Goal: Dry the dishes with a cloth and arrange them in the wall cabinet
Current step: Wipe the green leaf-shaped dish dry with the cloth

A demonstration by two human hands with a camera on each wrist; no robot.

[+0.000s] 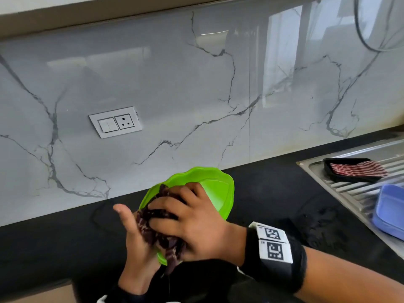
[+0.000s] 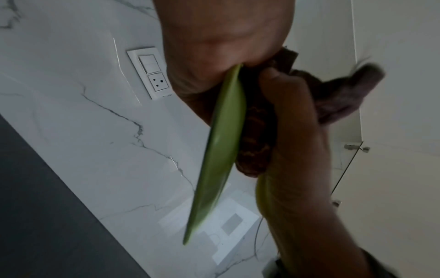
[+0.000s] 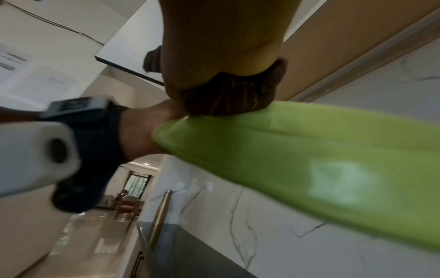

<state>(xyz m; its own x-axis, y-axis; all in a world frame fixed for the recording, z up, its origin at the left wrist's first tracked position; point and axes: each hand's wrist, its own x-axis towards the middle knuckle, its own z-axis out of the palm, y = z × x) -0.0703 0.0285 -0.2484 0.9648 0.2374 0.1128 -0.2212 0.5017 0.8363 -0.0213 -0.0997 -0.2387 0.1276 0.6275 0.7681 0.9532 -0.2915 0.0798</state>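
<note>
A bright green plate [image 1: 218,189] is held tilted above the black countertop [image 1: 273,193]. My left hand [image 1: 135,241] holds it at its lower left edge, thumb sticking up; its fingers are hidden behind the plate. My right hand [image 1: 185,217] presses a bunched dark maroon cloth [image 1: 153,215] against the plate's face, fingers curled over it. The left wrist view shows the plate [image 2: 221,150] edge-on, with the cloth [image 2: 254,146] under the right hand [image 2: 292,131]. In the right wrist view the cloth [image 3: 226,96] sits on the plate [image 3: 297,159].
A steel drainboard [image 1: 349,191] lies at the right, carrying a black tray [image 1: 328,169] with a red striped cloth [image 1: 358,169] and a blue container [image 1: 391,213]. A wall socket [image 1: 115,122] sits on the marble backsplash. The cabinet underside [image 1: 65,16] runs along the top.
</note>
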